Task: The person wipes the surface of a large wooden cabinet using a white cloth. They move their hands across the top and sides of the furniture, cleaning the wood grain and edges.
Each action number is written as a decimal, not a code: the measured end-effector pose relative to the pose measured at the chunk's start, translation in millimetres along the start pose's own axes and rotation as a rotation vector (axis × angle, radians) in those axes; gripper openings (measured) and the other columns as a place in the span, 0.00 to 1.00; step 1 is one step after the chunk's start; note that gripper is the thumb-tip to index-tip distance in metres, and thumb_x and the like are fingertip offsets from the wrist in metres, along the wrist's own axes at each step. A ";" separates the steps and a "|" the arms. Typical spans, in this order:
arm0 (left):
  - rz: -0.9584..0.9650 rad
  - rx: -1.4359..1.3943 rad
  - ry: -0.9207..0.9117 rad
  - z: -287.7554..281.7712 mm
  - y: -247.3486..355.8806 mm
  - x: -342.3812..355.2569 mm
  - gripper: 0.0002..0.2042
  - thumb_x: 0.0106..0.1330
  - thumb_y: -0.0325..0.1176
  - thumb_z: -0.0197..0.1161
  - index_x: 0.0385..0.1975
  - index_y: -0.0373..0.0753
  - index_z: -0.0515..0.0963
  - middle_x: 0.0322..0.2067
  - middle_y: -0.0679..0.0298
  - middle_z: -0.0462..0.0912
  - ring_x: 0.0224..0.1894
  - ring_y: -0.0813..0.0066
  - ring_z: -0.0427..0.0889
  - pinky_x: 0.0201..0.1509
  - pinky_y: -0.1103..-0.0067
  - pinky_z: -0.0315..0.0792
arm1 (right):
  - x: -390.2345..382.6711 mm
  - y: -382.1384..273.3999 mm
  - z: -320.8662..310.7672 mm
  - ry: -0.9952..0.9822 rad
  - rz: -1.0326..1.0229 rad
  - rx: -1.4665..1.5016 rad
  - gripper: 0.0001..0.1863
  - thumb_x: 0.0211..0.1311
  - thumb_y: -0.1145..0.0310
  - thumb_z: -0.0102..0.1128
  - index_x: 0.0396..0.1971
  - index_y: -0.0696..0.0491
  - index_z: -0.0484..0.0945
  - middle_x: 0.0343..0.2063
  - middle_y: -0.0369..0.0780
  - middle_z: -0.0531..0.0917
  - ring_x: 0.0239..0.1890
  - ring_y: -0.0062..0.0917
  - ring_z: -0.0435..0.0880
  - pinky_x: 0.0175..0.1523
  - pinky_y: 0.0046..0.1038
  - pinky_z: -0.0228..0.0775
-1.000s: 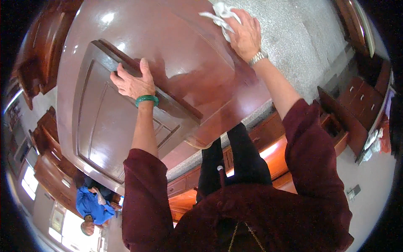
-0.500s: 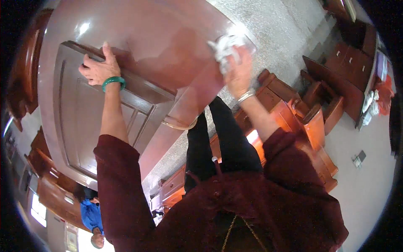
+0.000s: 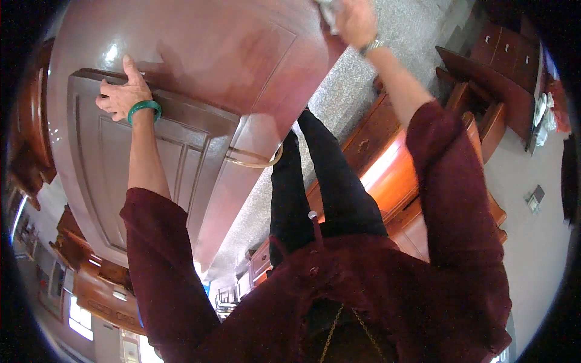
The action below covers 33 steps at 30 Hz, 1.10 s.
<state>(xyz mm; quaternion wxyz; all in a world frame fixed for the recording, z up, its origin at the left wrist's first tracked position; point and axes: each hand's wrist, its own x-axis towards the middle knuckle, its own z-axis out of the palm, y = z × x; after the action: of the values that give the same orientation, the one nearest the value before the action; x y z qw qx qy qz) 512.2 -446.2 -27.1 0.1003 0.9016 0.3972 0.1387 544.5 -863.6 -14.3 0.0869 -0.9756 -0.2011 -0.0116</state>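
Observation:
A dark brown panelled cabinet door [image 3: 112, 145] rests against a large glossy reddish-brown wooden surface [image 3: 224, 48]. My left hand [image 3: 125, 97], with a green bangle at the wrist, straddles the door's upper edge. Its thumb points away over the edge, and its bent fingers press on the door's face. At the far right border of the glossy surface, my right hand [image 3: 356, 24] is closed around a white cloth [image 3: 327, 13]. The picture's top edge cuts off part of that cloth, and the hand is slightly blurred. A pale curved strip [image 3: 254, 160] lies by the door's right corner.
Orange-brown wooden furniture [image 3: 387, 181] stands to the right of my legs. Farther right is a dark drawer cabinet [image 3: 505, 66], with white bags [image 3: 543, 115] beside it. A small dark flat object [image 3: 535, 198] lies on the grey floor. Carved wooden furniture [image 3: 30, 115] stands at the left.
My right hand has moved away from me with the white cloth, along the surface's right side to the picture's top. My left hand stays on the door; the view has shifted slightly.

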 end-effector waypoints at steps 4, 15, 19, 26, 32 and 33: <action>-0.030 0.017 -0.004 4.8 5.8 -4.5 0.46 0.48 0.73 0.53 0.57 0.39 0.64 0.59 0.49 0.56 0.62 0.54 0.58 0.60 0.54 0.54 | 14.5 73.1 38.9 -0.053 0.177 0.077 0.15 0.57 0.64 0.53 0.43 0.53 0.77 0.42 0.50 0.79 0.42 0.47 0.78 0.48 0.40 0.70; 0.002 0.111 -0.011 0.1 1.0 1.3 0.44 0.48 0.72 0.55 0.58 0.44 0.64 0.61 0.50 0.55 0.64 0.57 0.57 0.61 0.54 0.54 | 5.8 66.3 67.5 -0.060 0.450 0.920 0.18 0.52 0.64 0.62 0.45 0.49 0.78 0.42 0.45 0.78 0.43 0.35 0.78 0.47 0.34 0.70; -0.021 0.300 0.008 -2.3 18.3 -14.9 0.43 0.48 0.72 0.55 0.58 0.46 0.65 0.59 0.56 0.62 0.60 0.59 0.66 0.58 0.51 0.57 | -0.4 48.4 36.8 0.098 0.338 0.848 0.14 0.55 0.69 0.60 0.43 0.53 0.78 0.39 0.44 0.78 0.42 0.33 0.78 0.48 0.28 0.70; 0.193 -0.305 -0.389 19.9 165.2 -70.6 0.35 0.58 0.56 0.61 0.53 0.31 0.68 0.49 0.47 0.72 0.53 0.58 0.71 0.55 0.67 0.66 | -14.5 21.4 -38.8 0.094 0.155 1.276 0.19 0.54 0.69 0.64 0.47 0.52 0.75 0.41 0.41 0.79 0.45 0.28 0.79 0.49 0.25 0.74; 0.065 -0.264 -0.473 42.7 236.0 -89.3 0.38 0.50 0.56 0.65 0.52 0.29 0.68 0.43 0.48 0.76 0.50 0.59 0.72 0.53 0.69 0.67 | -16.3 6.0 -70.6 0.060 0.101 1.315 0.19 0.51 0.75 0.62 0.46 0.49 0.76 0.43 0.43 0.76 0.46 0.32 0.78 0.48 0.29 0.74; 0.112 -0.209 -0.450 46.8 232.9 -86.9 0.38 0.50 0.56 0.66 0.52 0.30 0.68 0.43 0.48 0.76 0.49 0.58 0.72 0.53 0.68 0.67 | -16.0 8.9 -69.0 0.058 0.118 1.357 0.19 0.52 0.75 0.61 0.46 0.50 0.76 0.43 0.43 0.76 0.46 0.31 0.78 0.47 0.28 0.74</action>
<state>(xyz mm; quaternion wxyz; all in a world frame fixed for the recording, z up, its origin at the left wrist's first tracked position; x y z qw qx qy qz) 631.8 -668.9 -18.2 0.2709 0.9151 0.2980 -0.0199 534.2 -889.9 51.3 0.6852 -0.7139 -0.1079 0.0957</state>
